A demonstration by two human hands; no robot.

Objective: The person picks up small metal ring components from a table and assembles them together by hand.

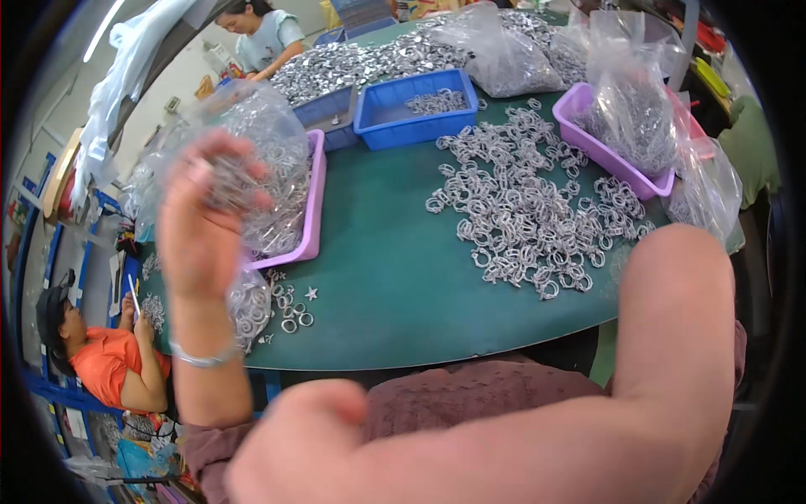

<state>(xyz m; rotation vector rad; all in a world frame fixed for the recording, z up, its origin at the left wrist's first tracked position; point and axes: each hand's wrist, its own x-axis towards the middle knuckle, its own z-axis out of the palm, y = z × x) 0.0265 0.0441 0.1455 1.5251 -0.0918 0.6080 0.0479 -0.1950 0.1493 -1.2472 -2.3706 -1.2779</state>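
Observation:
My left hand (200,223), with a bracelet at the wrist, is raised in front of a clear plastic bag (273,155) of silver metal pieces. Its curled fingers hold a blurred clump of small silver metal pieces (231,183). The bag sits in a lilac tray (312,227) at the left of the table. My right forearm crosses low in front of my body, and my right hand (294,441) is smeared by motion at the lower left, its fingers mostly hidden. Beyond it, a few silver rings (295,317) and a star-shaped piece (311,293) lie by the table edge.
A large heap of silver ring-shaped pieces (529,210) spreads over the green table (378,277). Behind stand a blue tray (411,126), a grey tray (336,126) and a lilac tray (579,134) with bags. Two people (260,38) (117,357) sit at the far side and left.

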